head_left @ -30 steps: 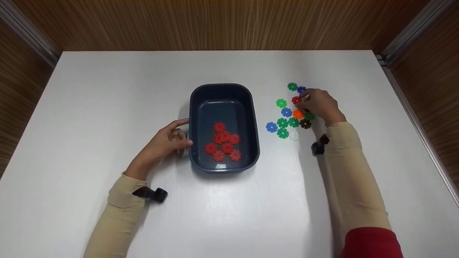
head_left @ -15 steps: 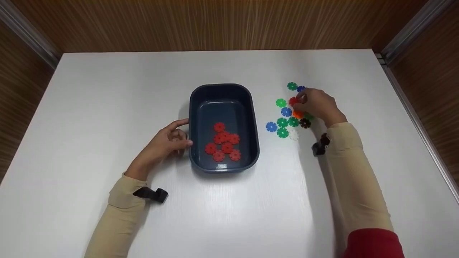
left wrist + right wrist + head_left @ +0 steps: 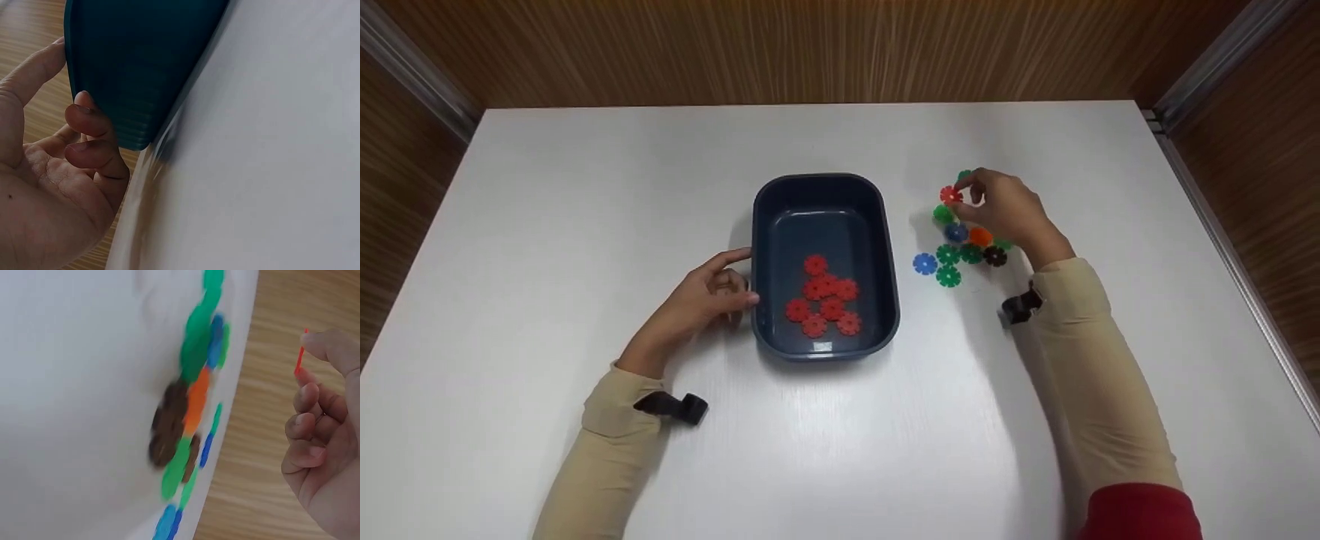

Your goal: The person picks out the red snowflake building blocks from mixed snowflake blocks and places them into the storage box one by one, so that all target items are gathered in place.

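My right hand pinches a red flower-shaped plastic disc by its edge between thumb and fingertip, raised above the table. In the right wrist view, that red disc appears edge-on, and the other fingers curl in towards the palm. My left hand touches the left outer side of a dark blue tub with two outstretched digits, the fingers between them bent. Several red discs lie inside the tub towards its near end. The left wrist view shows a digit against the wall of the tub.
Beside the tub on the right lie loose discs, among them blue, green, orange and dark brown ones. All stand on a white table. A wood-grain panel rises behind it.
My right hand has lifted the red disc off the table and moved left, towards the tub. The left hand has stayed at the tub's side.
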`<state>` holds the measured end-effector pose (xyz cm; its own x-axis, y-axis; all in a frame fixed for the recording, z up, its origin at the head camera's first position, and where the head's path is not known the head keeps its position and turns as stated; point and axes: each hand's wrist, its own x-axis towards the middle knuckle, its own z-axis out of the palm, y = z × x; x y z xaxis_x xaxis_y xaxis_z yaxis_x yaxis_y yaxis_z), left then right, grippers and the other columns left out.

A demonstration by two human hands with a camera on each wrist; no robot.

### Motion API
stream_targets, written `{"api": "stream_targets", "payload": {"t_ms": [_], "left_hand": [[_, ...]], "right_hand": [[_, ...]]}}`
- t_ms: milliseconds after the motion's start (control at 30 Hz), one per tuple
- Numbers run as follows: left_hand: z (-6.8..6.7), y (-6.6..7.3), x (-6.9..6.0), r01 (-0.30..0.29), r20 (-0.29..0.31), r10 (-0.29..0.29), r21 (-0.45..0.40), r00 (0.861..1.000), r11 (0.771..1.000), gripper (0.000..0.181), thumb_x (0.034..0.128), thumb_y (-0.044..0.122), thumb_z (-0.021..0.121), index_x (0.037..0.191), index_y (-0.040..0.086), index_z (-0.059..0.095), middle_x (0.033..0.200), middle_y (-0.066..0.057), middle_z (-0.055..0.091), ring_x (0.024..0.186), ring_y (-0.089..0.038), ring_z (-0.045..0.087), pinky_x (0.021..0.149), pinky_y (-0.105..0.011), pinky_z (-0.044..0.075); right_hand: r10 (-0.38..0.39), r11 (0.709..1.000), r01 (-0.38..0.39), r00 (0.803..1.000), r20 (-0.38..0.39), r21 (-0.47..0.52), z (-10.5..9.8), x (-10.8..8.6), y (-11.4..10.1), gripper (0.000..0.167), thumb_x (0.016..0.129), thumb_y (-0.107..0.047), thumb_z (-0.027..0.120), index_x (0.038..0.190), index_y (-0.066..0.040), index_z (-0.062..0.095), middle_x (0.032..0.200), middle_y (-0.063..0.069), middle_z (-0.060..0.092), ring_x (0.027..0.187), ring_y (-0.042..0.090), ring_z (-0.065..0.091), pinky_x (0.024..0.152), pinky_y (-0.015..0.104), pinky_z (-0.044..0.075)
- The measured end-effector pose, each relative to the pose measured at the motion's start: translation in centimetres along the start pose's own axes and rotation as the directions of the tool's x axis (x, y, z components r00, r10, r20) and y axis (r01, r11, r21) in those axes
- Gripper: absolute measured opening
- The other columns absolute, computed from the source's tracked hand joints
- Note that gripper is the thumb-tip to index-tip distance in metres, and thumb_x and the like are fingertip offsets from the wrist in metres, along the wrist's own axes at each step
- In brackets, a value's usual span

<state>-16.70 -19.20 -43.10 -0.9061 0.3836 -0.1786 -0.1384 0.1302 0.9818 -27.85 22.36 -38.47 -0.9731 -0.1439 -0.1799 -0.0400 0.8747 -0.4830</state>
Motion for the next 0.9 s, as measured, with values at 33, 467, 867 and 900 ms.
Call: {"api": "stream_targets", "payload": {"t_ms": [33, 467, 867, 900], "left_hand": [[-0.1, 0.0, 0.0, -0.002, -0.003, 0.002, 0.005, 1.000, 1.000, 0.067, 0.0866, 0.005, 0.066, 0.146, 0.005, 0.036, 0.078, 0.004, 0.053, 0.063, -0.012, 0.051, 0.059, -0.025, 0.044], [0.0, -0.3, 0.3, 0.030, -0.002, -0.030, -0.010, 1.000, 1.000, 0.068, 0.0865, 0.004, 0.066, 0.147, 0.006, 0.034, 0.078, 0.006, 0.052, 0.063, -0.011, 0.050, 0.056, -0.024, 0.039], [-0.3, -0.3, 0.6, 0.015, 0.000, -0.015, -0.015, 1.000, 1.000, 0.068, 0.0868, 0.004, 0.066, 0.147, 0.005, 0.034, 0.078, 0.005, 0.052, 0.065, -0.011, 0.051, 0.059, -0.025, 0.044], [-0.3, -0.3, 0.6, 0.012, 0.003, -0.011, -0.014, 1.000, 1.000, 0.068, 0.0870, 0.003, 0.066, 0.147, 0.005, 0.034, 0.079, 0.005, 0.053, 0.065, -0.011, 0.051, 0.059, -0.025, 0.044]], "right_hand": [[-0.010, 1.000, 0.010, 1.000, -0.008, 0.014, 0.2, -0.1, -0.4, 0.039, 0.091, -0.029, 0.065, 0.126, -0.012, 0.058, 0.104, 0.011, 0.053, 0.088, 0.024, 0.047, 0.065, 0.029, 0.045], [-0.239, 0.968, 0.241, 0.970, -0.045, 0.070, 2.4, -2.3, -6.2, 0.035, 0.089, -0.029, 0.067, 0.119, -0.012, 0.063, 0.092, 0.007, 0.053, 0.075, 0.019, 0.044, 0.058, 0.029, 0.034], [-0.393, 0.920, 0.393, 0.919, 0.024, -0.003, 5.0, -3.4, -9.0, 0.040, 0.088, -0.031, 0.070, 0.119, -0.008, 0.063, 0.094, 0.009, 0.057, 0.081, 0.021, 0.048, 0.065, 0.030, 0.036], [-0.400, 0.917, 0.400, 0.916, 0.028, 0.004, 5.1, -3.3, -9.0, 0.040, 0.088, -0.031, 0.070, 0.120, -0.007, 0.063, 0.093, 0.008, 0.056, 0.080, 0.021, 0.047, 0.065, 0.030, 0.036]]}}
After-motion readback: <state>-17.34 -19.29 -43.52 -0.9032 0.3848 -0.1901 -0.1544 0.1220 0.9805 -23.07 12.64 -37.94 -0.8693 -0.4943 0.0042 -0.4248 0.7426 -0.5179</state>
